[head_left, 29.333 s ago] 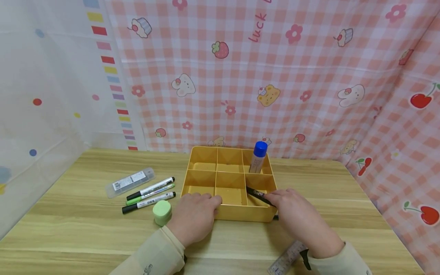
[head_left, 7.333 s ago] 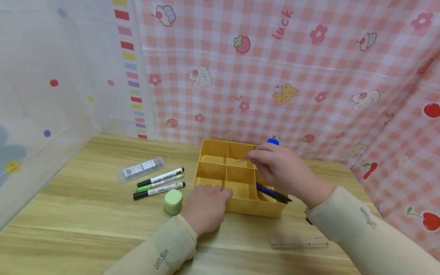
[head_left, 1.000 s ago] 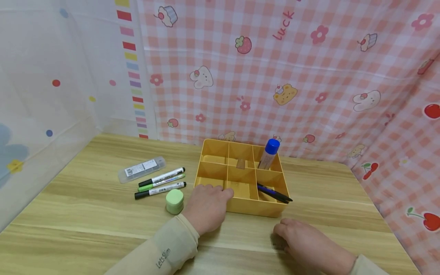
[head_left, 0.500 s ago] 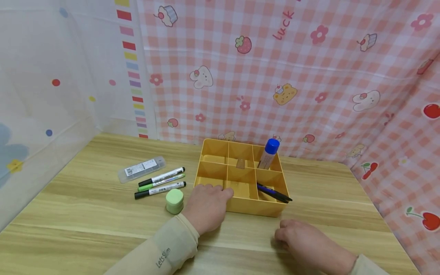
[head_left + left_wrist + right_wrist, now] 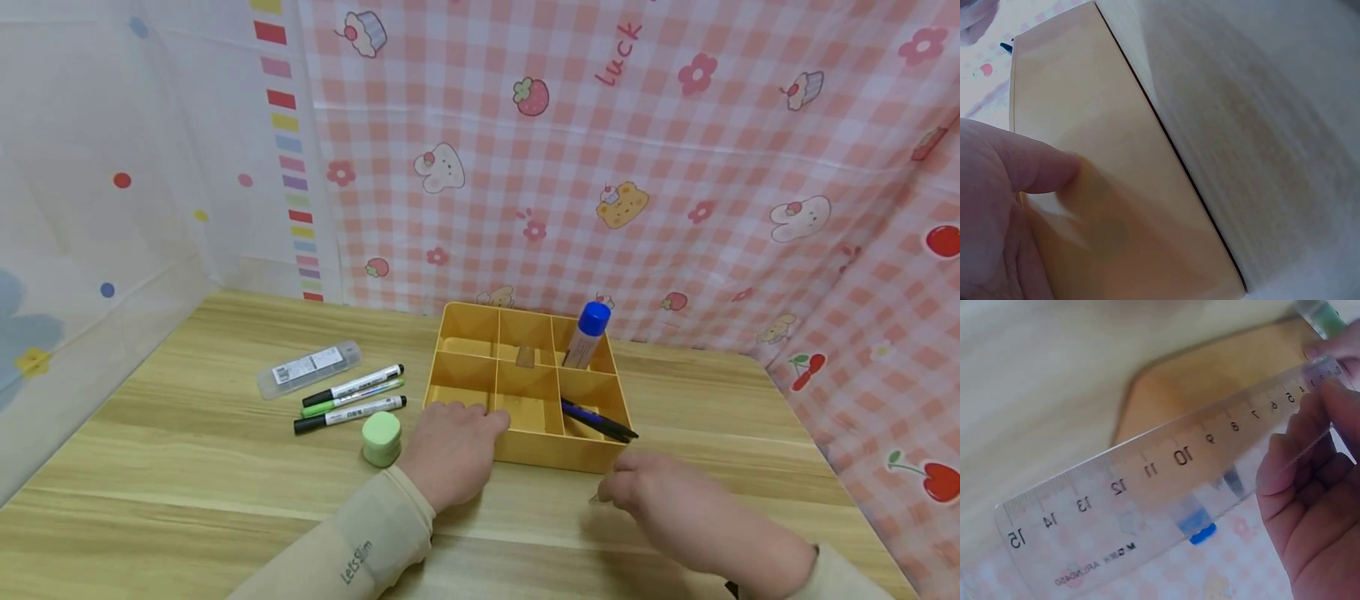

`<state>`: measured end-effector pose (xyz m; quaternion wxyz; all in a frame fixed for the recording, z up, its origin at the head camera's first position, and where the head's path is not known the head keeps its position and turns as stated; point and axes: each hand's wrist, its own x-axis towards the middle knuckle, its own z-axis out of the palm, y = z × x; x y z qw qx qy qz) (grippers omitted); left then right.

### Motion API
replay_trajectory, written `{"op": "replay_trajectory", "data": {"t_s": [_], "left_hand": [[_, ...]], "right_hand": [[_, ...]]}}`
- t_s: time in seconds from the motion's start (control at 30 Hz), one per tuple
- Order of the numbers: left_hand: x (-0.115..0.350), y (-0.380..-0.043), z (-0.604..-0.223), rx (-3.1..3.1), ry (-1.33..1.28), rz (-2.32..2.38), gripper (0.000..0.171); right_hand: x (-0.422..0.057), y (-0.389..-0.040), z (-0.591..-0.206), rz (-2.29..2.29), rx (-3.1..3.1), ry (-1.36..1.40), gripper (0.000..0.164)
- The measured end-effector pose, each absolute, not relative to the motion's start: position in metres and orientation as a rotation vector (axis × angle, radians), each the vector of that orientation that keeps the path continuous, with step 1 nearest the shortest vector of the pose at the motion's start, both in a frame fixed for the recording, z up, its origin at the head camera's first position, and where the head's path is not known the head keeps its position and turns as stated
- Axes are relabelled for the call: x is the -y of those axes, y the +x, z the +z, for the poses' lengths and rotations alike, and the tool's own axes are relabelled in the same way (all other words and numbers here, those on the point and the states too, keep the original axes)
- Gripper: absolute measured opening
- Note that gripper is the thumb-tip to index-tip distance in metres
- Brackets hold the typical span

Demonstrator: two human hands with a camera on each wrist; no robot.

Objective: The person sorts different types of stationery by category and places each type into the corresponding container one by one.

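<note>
My left hand (image 5: 453,454) holds the front wall of a yellow six-compartment organizer box (image 5: 555,452); in the left wrist view its thumb (image 5: 1047,169) presses the outer face, while the fingers reach over the rim. Right of that, just in front of the box, my right hand (image 5: 675,512) pinches a clear plastic ruler (image 5: 1179,456) near its zero end, raised off the table. In the head view most of the ruler is hidden by the hand. Dark pens (image 5: 596,421) lean in the front right compartment. A blue-capped glue stick (image 5: 587,337) stands behind them.
A small clear flat piece (image 5: 525,357) pokes up in the back middle compartment. Left of the box lie a clear plastic case (image 5: 311,369), two black-capped markers (image 5: 352,414), a green pen (image 5: 318,408) and a light green rounded block (image 5: 381,439). A checked cloth (image 5: 450,225) hangs behind.
Over the last second, my right hand has picked the ruler up from the table. Since the older frames, the clear piece has gone into the back middle compartment. The left hand stays put.
</note>
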<state>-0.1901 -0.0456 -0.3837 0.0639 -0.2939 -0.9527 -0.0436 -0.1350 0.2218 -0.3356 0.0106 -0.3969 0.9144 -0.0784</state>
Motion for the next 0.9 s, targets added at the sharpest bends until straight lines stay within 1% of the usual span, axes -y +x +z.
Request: {"op": "replay_trajectory", "data": {"t_s": [0.2, 0.5, 0.73, 0.9], "left_hand": [[0.046, -0.190, -0.383, 2.870, -0.889, -0.132, 0.014], [0.046, -0.190, -0.383, 2.882, -0.890, -0.128, 0.017], [0.046, -0.191, -0.384, 2.882, -0.887, -0.130, 0.017], [0.046, -0.191, -0.383, 2.895, -0.890, -0.117, 0.021]], "right_hand": [[-0.218, -0.136, -0.320, -0.224, -2.937, -1.294, 0.023], [-0.206, -0.142, -0.300, -0.227, -3.008, -1.433, 0.026], [-0.192, -0.152, -0.284, -0.249, -3.008, -1.463, 0.020], [-0.182, -0.162, -0.277, -0.279, -2.999, -1.495, 0.023]]}}
